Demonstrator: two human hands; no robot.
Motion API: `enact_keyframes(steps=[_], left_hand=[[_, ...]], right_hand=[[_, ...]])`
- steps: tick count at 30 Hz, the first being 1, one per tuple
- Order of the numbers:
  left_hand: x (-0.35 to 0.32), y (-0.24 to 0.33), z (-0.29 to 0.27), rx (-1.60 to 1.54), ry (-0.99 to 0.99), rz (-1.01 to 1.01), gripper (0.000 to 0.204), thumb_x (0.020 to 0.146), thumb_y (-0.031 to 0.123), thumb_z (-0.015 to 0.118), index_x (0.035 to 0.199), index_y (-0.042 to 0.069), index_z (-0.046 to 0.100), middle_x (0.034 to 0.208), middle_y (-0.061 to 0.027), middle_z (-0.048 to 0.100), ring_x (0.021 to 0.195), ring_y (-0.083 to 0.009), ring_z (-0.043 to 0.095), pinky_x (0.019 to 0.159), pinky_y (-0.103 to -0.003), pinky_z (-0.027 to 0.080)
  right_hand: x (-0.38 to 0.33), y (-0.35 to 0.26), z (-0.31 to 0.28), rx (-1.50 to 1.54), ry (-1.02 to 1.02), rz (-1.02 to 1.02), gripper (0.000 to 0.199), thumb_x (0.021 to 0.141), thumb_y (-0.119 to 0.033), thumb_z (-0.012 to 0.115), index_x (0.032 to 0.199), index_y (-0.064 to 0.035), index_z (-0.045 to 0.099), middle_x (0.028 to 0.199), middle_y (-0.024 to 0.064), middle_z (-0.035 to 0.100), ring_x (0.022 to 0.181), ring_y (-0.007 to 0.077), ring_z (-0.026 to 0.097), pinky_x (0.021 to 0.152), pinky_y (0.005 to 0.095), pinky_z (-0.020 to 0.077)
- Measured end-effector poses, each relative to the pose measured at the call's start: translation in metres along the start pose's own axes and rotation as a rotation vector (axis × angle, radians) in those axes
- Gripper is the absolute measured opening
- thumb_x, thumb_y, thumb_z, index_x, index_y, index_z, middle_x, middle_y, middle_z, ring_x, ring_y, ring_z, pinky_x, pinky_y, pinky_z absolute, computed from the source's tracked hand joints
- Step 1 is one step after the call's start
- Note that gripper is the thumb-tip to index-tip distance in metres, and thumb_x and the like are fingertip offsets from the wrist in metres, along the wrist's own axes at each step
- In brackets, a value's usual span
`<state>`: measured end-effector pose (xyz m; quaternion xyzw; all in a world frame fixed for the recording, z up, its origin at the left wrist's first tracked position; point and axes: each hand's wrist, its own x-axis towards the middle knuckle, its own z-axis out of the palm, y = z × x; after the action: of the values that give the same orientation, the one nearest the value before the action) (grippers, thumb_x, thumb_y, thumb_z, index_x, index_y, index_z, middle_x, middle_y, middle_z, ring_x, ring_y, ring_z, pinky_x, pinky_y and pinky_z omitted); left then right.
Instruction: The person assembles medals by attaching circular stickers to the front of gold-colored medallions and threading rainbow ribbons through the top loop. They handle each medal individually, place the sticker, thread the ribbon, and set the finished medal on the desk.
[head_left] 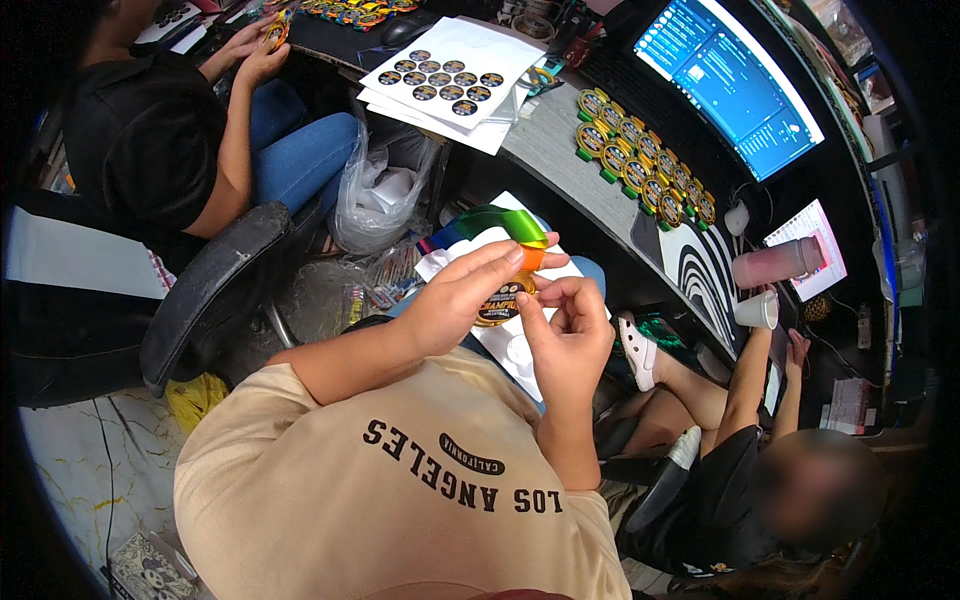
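Round gold-rimmed medal with black printed face (pixel 497 306) is held above loose white paper (pixel 500 340); right edge pinched by right hand (pixel 567 328), shiny multicoloured ribbon (pixel 492 222) clasped between left hand's (pixel 468 288) fingers. Step, as judged: face label being seated or checked. Steady hold, even thumb pressure likely called for next. Face looks flat, gold-lettered, partly hidden. Farther off, similar yellow-rimmed medals (pixel 643 160) are massed on grey table (pixel 560 150).
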<state>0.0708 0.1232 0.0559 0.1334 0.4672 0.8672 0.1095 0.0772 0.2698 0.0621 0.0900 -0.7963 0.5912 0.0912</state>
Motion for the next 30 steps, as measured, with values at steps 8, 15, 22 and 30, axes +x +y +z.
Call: enact_keyframes(steps=[8,15,22,30], left_hand=[[0.009,0.005,-0.016,-0.518,-0.002,-0.149,0.055,0.103,0.036,0.029,0.142,-0.002,0.033,0.132,-0.0229,0.051,0.108,-0.0287,0.061,0.091,-0.040,0.052],[0.009,0.006,-0.016,-0.555,0.004,-0.149,0.058,0.102,0.042,0.027,0.140,-0.001,0.037,0.126,-0.0232,0.055,0.103,-0.0284,0.063,0.089,-0.039,0.053],[0.013,0.004,-0.012,-0.567,0.056,-0.185,0.056,0.101,0.047,0.030,0.133,0.003,0.046,0.116,-0.0183,0.061,0.099,-0.0238,0.064,0.087,-0.038,0.054],[0.014,0.005,-0.018,-0.456,0.067,-0.110,0.059,0.101,0.050,0.030,0.134,0.003,0.045,0.110,-0.0164,0.063,0.092,-0.0216,0.065,0.077,-0.034,0.057]], right_hand=[[-0.010,0.006,-0.011,-0.341,0.134,-0.303,0.026,0.075,-0.022,0.080,0.089,-0.0069,0.064,0.103,0.0127,0.059,0.082,0.0187,0.052,0.068,0.0288,0.0425],[-0.023,0.010,-0.007,-0.787,0.053,-0.601,0.049,0.087,-0.055,0.056,0.121,-0.0207,0.067,0.140,0.0240,0.038,0.124,0.0356,0.031,0.104,0.0461,0.0242],[-0.028,0.017,0.015,-0.712,-0.072,-0.624,0.050,0.082,-0.064,0.054,0.121,-0.0340,0.065,0.148,0.0163,0.035,0.138,0.0369,0.016,0.110,0.0581,0.0065],[-0.024,0.020,-0.015,-0.767,0.012,-0.577,0.036,0.082,-0.057,0.061,0.110,-0.0367,0.072,0.148,0.0191,0.034,0.137,0.0370,0.018,0.111,0.0545,0.0078]])
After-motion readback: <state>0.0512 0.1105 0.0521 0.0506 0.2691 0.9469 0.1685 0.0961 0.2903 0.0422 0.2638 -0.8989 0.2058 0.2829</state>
